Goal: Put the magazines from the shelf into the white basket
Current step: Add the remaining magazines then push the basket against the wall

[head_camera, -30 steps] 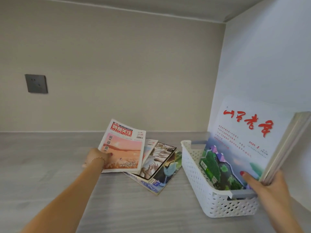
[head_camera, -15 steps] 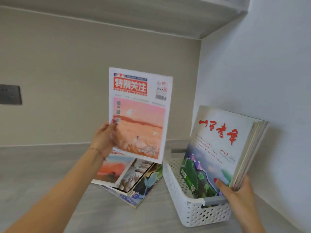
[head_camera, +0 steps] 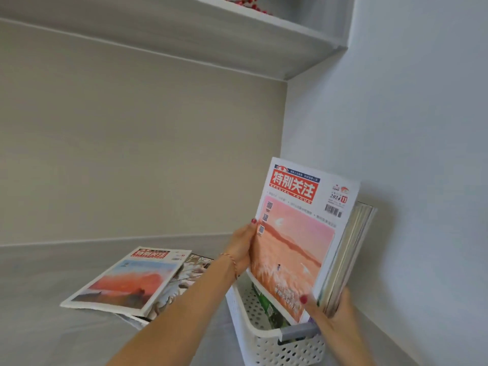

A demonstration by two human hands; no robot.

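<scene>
A pink-covered magazine (head_camera: 298,239) with a red title block stands tilted over the white perforated basket (head_camera: 266,342) at the lower right. My left hand (head_camera: 241,247) grips its left edge. Behind it leans a stack of magazines (head_camera: 348,252), its lower end in the basket, and my right hand (head_camera: 330,310) grips the stack's bottom corner, thumb on the pink cover. A small pile of magazines (head_camera: 126,281) lies flat on the grey shelf (head_camera: 39,286), left of the basket, topped by one with an orange-red cover.
The white side wall (head_camera: 409,154) rises right beside the basket and the stack. An upper shelf board (head_camera: 211,35) runs overhead, with red berries (head_camera: 248,2) on top. The beige back panel (head_camera: 132,154) closes the rear.
My left hand has carried the pink magazine from the middle over to the right, against the front of the stack held by my right hand. The camera has tilted upward.
</scene>
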